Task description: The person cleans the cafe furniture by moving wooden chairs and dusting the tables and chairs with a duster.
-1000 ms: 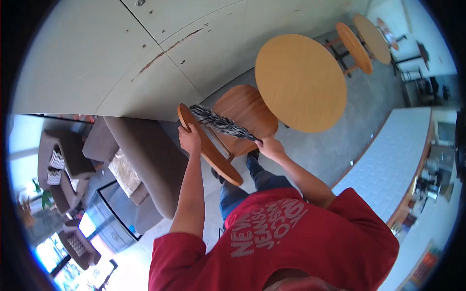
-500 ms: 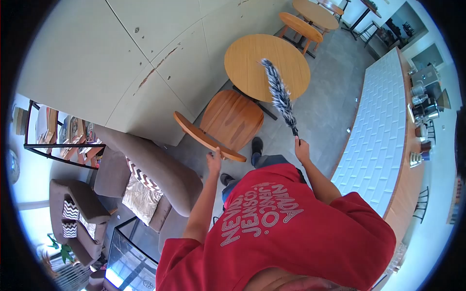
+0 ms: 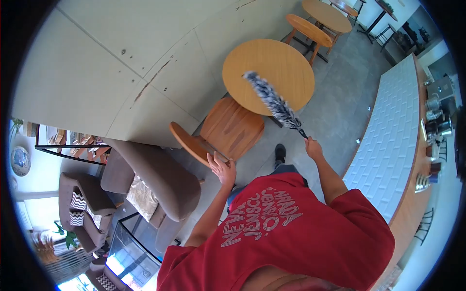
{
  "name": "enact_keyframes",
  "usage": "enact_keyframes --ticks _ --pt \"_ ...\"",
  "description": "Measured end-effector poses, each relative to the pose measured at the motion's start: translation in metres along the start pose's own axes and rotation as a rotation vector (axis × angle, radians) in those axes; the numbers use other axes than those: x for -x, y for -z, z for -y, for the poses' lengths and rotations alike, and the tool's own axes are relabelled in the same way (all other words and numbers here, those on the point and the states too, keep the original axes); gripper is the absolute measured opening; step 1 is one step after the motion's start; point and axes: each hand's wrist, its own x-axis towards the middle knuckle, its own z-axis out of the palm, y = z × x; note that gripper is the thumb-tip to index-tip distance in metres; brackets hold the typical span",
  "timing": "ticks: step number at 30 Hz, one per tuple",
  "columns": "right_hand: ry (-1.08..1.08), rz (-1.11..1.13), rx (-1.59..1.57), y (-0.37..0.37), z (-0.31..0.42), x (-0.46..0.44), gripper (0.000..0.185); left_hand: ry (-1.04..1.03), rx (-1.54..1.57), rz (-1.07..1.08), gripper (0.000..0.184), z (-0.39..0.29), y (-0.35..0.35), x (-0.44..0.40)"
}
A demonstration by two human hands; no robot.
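Note:
My right hand (image 3: 313, 147) is closed round the dark handle of a fluffy grey-and-white duster (image 3: 274, 103). The duster points up and left, its fluffy part over the near side of a round wooden table (image 3: 264, 58). My left hand (image 3: 222, 169) is at the right end of the backrest of a wooden chair (image 3: 233, 127), its fingers spread and appearing to touch the edge. The chair's seat lies close to the table's near left edge.
A brown sofa (image 3: 162, 179) stands left of the chair, beside a pale panelled wall (image 3: 131, 58). A white-tiled counter (image 3: 383, 140) runs along the right. Another chair (image 3: 309, 30) and round table (image 3: 327, 15) stand beyond the near table.
Over the last second the duster has left the chair's backrest and swung over the table, lately tilting further left. My left hand has loosened from its grip on the backrest, its fingers now spread.

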Motion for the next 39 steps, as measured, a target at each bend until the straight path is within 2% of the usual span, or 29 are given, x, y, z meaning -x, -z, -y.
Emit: enact_keyframes --ticks 1,3,5,9,10,11,12,13,15,17,18,19,21,22,24,26,28,30,31,33,35,36,38,39 --pt "0.006 0.01 0.004 -0.005 -0.022 -0.013 0.038 -0.038 0.008 0.024 0.076 -0.015 -0.014 -0.005" --pt "-0.143 -0.104 -0.156 -0.014 -0.059 -0.052 0.039 -0.03 0.026 0.084 0.076 -0.053 -0.049 -0.02" --pt "-0.157 -0.133 -0.259 -0.022 -0.076 -0.097 0.042 -0.033 -0.009 0.157 0.075 -0.077 -0.086 -0.027" --pt "-0.125 -0.147 -0.461 -0.018 -0.057 -0.163 0.045 -0.084 -0.138 0.178 0.078 -0.131 -0.143 -0.046" --pt "-0.122 -0.131 -0.467 -0.014 -0.053 -0.171 0.045 -0.187 -0.227 0.249 0.08 -0.139 -0.15 -0.052" --pt "0.022 -0.047 -0.453 -0.008 -0.049 -0.178 0.045 -0.293 -0.314 0.323 0.081 -0.146 -0.157 -0.059" --pt "0.166 0.035 -0.437 0.0 -0.05 -0.184 0.046 -0.286 -0.323 0.326 0.081 -0.15 -0.165 -0.068" --pt "0.166 0.045 -0.442 0.011 -0.054 -0.187 0.046 -0.291 -0.381 0.383 0.082 -0.15 -0.172 -0.075" --pt "0.342 0.225 -0.23 0.033 -0.063 -0.192 0.045 -0.295 -0.44 0.448 0.083 -0.147 -0.181 -0.088" --pt "0.325 0.214 -0.194 0.044 -0.086 -0.194 0.044 -0.235 -0.404 0.58 0.082 -0.146 -0.187 -0.105" --pt "0.311 0.2 -0.157 0.047 -0.098 -0.196 0.044 -0.232 -0.402 0.581 0.082 -0.145 -0.19 -0.115" --pt "0.313 0.206 -0.154 0.042 -0.109 -0.202 0.044 -0.298 -0.426 0.629 0.081 -0.144 -0.192 -0.124" --pt "0.016 0.117 -0.259 0.028 -0.12 -0.214 0.043 -0.356 -0.44 0.678 0.079 -0.143 -0.196 -0.138" --pt "0.021 0.116 -0.248 0.026 -0.114 -0.224 0.043 -0.336 -0.464 0.722 0.077 -0.146 -0.199 -0.146" --pt "-0.014 -0.064 -0.543 0.019 -0.09 -0.246 0.043 -0.309 -0.473 0.763 0.076 -0.149 -0.206 -0.155" --pt "0.019 -0.032 -0.53 0.012 -0.061 -0.262 0.043 -0.177 -0.469 0.804 0.074 -0.146 -0.216 -0.164" --pt "0.054 -0.01 -0.508 0.021 -0.035 -0.278 0.043 -0.166 -0.427 0.744 0.073 -0.134 -0.231 -0.164" --pt "0.3 0.264 -0.311 0.035 -0.02 -0.274 0.042 -0.148 -0.381 0.692 0.073 -0.128 -0.24 -0.157" --pt "0.303 0.259 -0.297 0.046 -0.017 -0.275 0.042 -0.142 -0.379 0.705 0.072 -0.13 -0.238 -0.16" --pt "0.517 0.365 -0.105 0.071 -0.022 -0.276 0.041 -0.137 -0.361 0.718 0.072 -0.132 -0.235 -0.172" --pt "0.56 0.302 -0.024 0.076 -0.055 -0.284 0.035 -0.138 -0.425 0.857 0.071 -0.13 -0.226 -0.184" --pt "0.561 0.307 -0.011 0.081 -0.073 -0.286 0.035 -0.134 -0.413 0.859 0.071 -0.13 -0.221 -0.19" --pt "0.272 0.461 0.089 0.09 -0.1 -0.288 0.04 -0.165 -0.421 0.785 0.07 -0.126 -0.211 -0.201" --pt "0.278 0.466 0.099 0.086 -0.108 -0.29 0.04 -0.155 -0.414 0.784 0.07 -0.12 -0.211 -0.206"
